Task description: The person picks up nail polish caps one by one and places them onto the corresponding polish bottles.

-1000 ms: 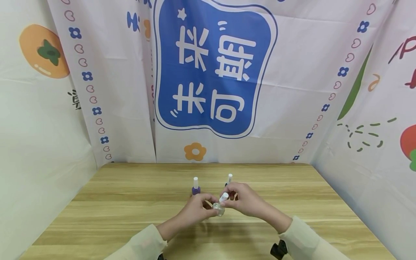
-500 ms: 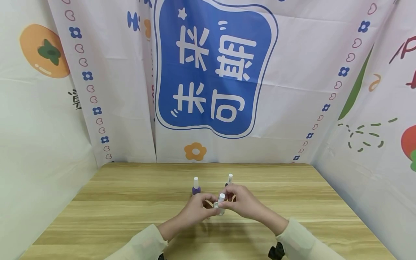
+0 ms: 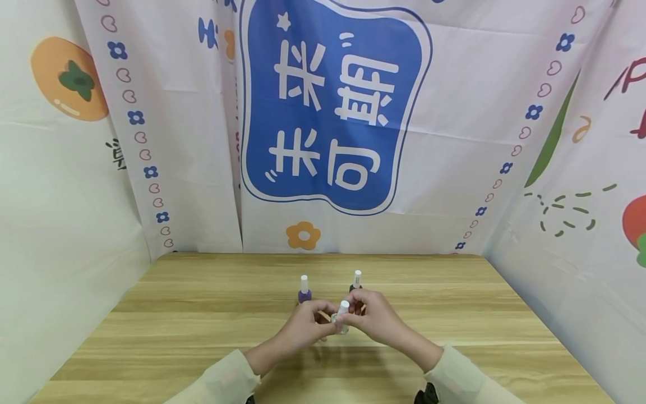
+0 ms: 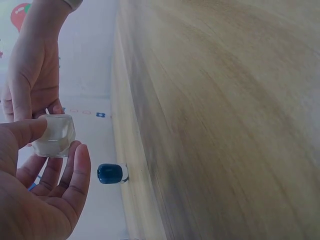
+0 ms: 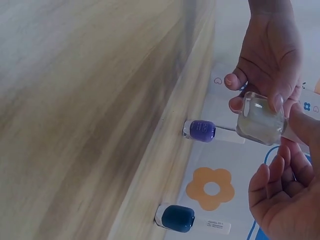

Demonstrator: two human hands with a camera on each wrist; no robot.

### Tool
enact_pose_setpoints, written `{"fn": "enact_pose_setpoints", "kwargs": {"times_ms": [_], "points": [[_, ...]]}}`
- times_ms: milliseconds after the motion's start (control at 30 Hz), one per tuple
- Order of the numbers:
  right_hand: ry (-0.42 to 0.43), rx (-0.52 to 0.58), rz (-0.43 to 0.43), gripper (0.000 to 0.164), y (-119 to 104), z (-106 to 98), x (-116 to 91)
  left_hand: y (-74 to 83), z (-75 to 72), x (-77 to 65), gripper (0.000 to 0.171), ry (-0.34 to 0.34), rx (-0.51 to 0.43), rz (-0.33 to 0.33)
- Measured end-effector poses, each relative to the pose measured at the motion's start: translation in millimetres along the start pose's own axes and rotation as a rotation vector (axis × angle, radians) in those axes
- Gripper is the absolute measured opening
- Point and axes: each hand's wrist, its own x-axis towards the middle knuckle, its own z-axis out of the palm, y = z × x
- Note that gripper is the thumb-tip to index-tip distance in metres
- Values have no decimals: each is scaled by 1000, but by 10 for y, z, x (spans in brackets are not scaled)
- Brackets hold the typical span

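Note:
A clear nail polish bottle with milky, pale contents is held up above the table. My left hand grips its glass body between thumb and fingers. The thumb and fingers of my right hand pinch its white cap, which sits at the bottle's neck. In the head view the cap points up with a slight tilt. Behind my left hand stands a purple nail polish bottle with a white cap. A dark teal nail polish bottle, also white-capped, stands behind my right hand.
The wood-grain table reaches back to a white printed cloth with a blue panel. More printed cloth hangs along the left and right sides. Both standing bottles are close behind the hands.
The white cap has gone from leaning right to more upright over the clear bottle. My right hand has shifted slightly left and lower. My left hand has hardly moved.

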Motion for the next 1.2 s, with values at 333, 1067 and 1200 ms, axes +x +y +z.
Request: {"fn": "enact_pose_setpoints", "kwargs": {"times_ms": [333,1067,1200], "points": [[35,17,43,30,8,52,-15,-16,9,-2,18,7,4,6],[-186,223,-32,22,42,-137,29,-23,-27,-2,25,-17,-18,-31],[-158,198,-3,18,51,-114,32,-21,-22,-6,24,-14,-16,-28]]}}
